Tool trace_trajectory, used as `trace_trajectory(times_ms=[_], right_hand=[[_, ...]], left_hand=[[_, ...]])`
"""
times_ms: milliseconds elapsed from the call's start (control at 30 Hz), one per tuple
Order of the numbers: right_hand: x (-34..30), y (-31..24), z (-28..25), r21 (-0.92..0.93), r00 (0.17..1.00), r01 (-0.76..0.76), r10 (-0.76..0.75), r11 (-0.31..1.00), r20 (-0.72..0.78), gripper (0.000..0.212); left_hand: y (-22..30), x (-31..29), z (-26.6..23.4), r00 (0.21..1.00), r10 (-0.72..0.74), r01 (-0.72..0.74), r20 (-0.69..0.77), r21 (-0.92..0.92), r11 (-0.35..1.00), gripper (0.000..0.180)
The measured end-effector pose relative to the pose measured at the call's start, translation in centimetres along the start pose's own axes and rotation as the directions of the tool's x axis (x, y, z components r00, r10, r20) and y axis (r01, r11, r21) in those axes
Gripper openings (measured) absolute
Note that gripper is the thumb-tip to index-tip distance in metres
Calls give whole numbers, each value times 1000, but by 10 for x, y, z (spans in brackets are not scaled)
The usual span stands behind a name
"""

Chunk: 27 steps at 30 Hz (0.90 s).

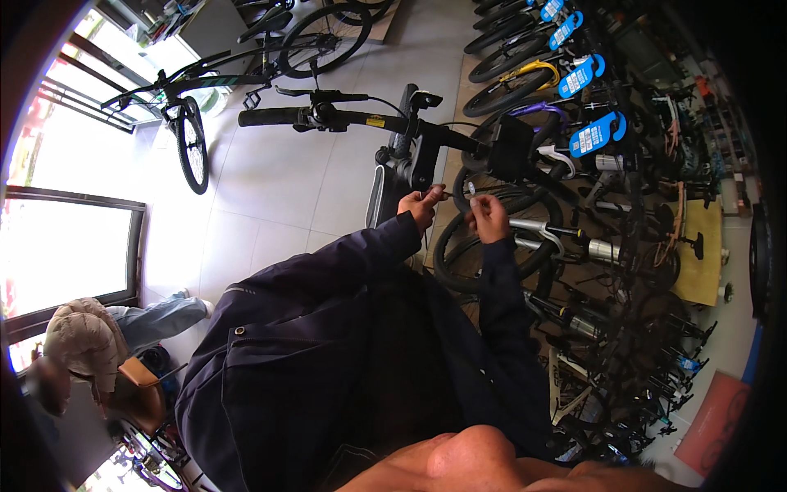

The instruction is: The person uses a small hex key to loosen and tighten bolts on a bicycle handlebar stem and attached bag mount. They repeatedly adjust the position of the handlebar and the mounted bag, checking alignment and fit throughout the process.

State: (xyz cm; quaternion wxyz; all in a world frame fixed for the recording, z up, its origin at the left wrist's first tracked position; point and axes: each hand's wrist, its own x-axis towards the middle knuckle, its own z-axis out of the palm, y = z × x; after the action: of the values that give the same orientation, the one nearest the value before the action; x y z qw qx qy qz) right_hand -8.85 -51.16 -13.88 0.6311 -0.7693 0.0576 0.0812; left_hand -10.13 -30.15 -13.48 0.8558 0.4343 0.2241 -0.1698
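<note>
blue tags (597, 134) upper right | yellow panel (701, 258) right | beige-jacketed person (86, 338) lower left

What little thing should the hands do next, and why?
Maybe the right hand should move a bit left to meet the left hand. They're apart, both curled, and the left is nearer the handlebar. Whatever they might be pinching is too small to tell.
</note>
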Motion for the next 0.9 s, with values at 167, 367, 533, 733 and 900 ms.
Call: trace_trajectory(times_ms=[167,367,533,733,900], right_hand=[[13,20,-19,143,993,44,-59,989,100,39],[35,51,-10,514,894,-443,320,734,313,40],[16,45,0,440,982,-7,-78,898,175,40],[-2,17,2,-20,987,-122,123,992,104,36],[-1,15,-7,-190,965,261,-255,946,54,40]], left_hand=[[-2,-1,0,1000,-20,20,2,26,999,30],[-4,2,-2,1000,17,-17,3,29,999,32],[-7,8,-4,999,38,-38,1,21,999,32],[-8,11,-8,998,68,-67,0,92,993,31],[-8,10,-4,995,99,-97,-22,65,993,30]])
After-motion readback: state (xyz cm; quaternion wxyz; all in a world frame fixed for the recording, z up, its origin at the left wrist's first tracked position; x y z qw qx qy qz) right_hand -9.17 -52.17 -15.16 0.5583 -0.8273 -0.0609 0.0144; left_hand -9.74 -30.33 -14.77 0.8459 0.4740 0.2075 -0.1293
